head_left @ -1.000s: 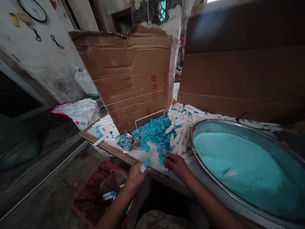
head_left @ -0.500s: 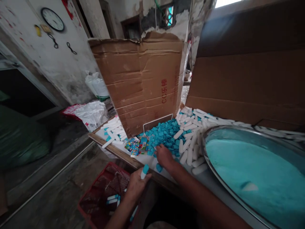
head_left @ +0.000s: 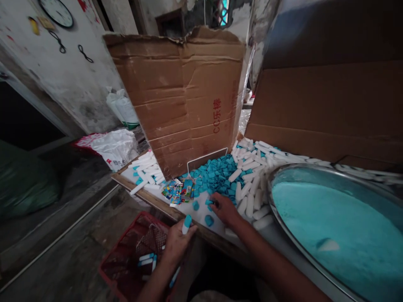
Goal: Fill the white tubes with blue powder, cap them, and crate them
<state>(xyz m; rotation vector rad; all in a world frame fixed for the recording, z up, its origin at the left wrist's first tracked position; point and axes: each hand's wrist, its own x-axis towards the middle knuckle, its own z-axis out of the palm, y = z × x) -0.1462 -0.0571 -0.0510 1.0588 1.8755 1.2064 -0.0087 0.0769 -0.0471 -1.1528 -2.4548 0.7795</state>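
Note:
My left hand [head_left: 179,242] is closed around a white plastic tube with a blue cap [head_left: 187,224]; the capped end points up, just over the table's front edge. My right hand [head_left: 225,212] reaches across the table, its thumb and fingers pinched at a small blue cap [head_left: 208,202]. Two loose blue caps lie close by, one of them [head_left: 209,220] nearer the edge. Behind my right hand spreads a heap of blue caps [head_left: 217,174], with many white tubes [head_left: 248,188] piled to its right.
A big metal basin [head_left: 273,201] of pale turquoise powder holds a partly sunk white scoop-like piece [head_left: 328,245]. Below the edge stands a red crate [head_left: 110,256] with capped tubes inside. Colourful packets [head_left: 179,193] lie left of the caps. Upright cardboard [head_left: 189,105] walls the back.
My right hand has drawn back slightly from the cap heap, and a blue cap now shows at its fingertips. Another loose cap lies apart from the heap. The view has shifted a little.

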